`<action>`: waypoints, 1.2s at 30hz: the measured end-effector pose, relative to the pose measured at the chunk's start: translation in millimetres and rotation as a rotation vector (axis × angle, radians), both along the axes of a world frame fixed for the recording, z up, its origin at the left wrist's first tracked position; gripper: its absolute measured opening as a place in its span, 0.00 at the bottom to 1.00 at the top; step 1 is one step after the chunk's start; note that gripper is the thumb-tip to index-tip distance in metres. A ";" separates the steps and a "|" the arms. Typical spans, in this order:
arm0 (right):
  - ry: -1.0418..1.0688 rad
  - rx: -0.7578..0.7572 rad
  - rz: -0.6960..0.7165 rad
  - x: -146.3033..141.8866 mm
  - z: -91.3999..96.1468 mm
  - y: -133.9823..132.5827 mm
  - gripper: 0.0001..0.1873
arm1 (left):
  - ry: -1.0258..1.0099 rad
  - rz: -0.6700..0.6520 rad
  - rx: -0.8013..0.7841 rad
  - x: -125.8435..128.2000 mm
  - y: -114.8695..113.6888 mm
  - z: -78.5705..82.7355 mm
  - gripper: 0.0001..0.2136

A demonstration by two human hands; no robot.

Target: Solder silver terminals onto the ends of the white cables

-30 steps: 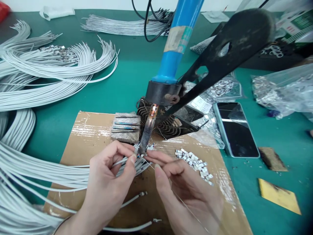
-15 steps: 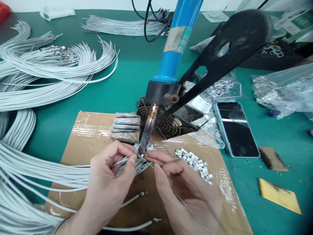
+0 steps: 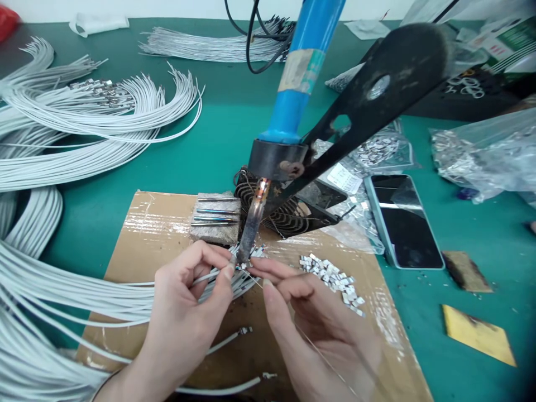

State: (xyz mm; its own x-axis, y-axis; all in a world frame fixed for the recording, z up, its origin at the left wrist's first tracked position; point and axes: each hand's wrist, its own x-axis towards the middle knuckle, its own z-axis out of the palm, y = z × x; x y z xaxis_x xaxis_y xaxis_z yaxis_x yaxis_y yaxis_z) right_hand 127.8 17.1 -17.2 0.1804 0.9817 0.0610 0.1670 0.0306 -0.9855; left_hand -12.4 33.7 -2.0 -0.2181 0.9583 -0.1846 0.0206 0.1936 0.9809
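A blue soldering iron point(image 3: 288, 106) points down in a black metal stand point(image 3: 377, 84), its dark tip point(image 3: 247, 245) between my two hands. My left hand point(image 3: 192, 301) is closed, thumb and forefinger pinching the end of a white cable right at the tip. My right hand point(image 3: 314, 324) pinches a thin solder wire point(image 3: 322, 354), whose end meets the tip and the cable end. The joint itself is partly hidden by the tip and fingers. White cables point(image 3: 121, 293) run under and behind my left hand, and two loose cable ends point(image 3: 240, 332) lie below on the cardboard point(image 3: 138, 223).
Small metal pieces point(image 3: 330, 276) are piled on the cardboard to the right. Behind the tip are a fan point(image 3: 288, 218) and a block with metal rods point(image 3: 215, 218). A phone point(image 3: 406, 223), a yellow sponge point(image 3: 479, 334) and bagged parts point(image 3: 473, 151) lie right; cable bundles point(image 3: 104, 120) fill the left.
Almost nothing differs. The soldering iron and its stand appear shifted very slightly left and down; both hands keep their pinch at the tip.
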 end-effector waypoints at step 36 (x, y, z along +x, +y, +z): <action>-0.037 0.029 -0.064 -4.5 0.5 0.5 0.11 | -0.020 0.004 -0.016 -0.1 -0.4 4.6 0.08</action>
State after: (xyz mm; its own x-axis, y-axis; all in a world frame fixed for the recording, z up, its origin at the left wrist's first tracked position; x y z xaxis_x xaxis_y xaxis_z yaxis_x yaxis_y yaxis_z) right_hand 123.2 17.6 -16.7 0.2396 0.9660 0.0972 0.2056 0.0474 -0.9775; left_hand -12.5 33.3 2.6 -0.2181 0.9542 -0.2046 0.0004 0.2098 0.9778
